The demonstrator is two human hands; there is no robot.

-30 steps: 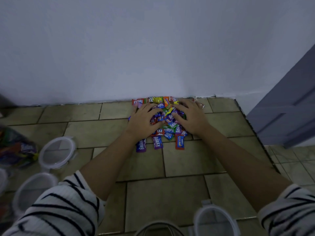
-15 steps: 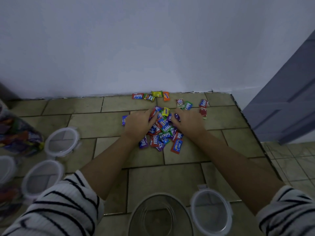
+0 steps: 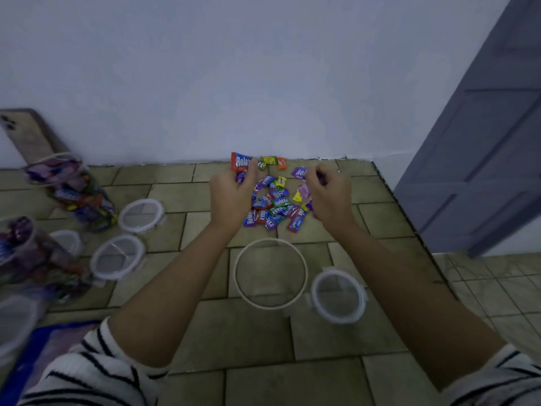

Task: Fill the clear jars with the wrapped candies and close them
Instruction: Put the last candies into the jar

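Candies (image 3: 275, 204) lie in a loose heap on the tiled floor (image 3: 205, 332) close to the wall (image 3: 263, 83), and both hands hover over that heap with their fingers curled. The left hand (image 3: 232, 197) has its grip closed round several pieces, with an orange wrapper (image 3: 241, 162) poking out past the fingers. The right hand (image 3: 330, 197) has its grip curled round more, with a purple wrapper (image 3: 299, 172) showing at the fingertips, though the blur makes it hard to say how many either hand carries. The coming move turns on the empty jar (image 3: 271, 239). It stands upright with its round mouth facing up, on the near side of the heap, toward the person and between the two forearms. The drop therefore lies straight back toward the body from both hands, not out to either side. The jar sits a little left of midway between the hands, so the left hand is the nearer one, while the right hand would have to cross slightly inward to get over the mouth. The jar's lid (image 3: 338, 297) lies flat just beside it on the right, under the right forearm, handiest to that hand for closing. Two full jars (image 3: 73, 194) stand well apart at the far left, with loose lids (image 3: 141, 215) on the floor near them.
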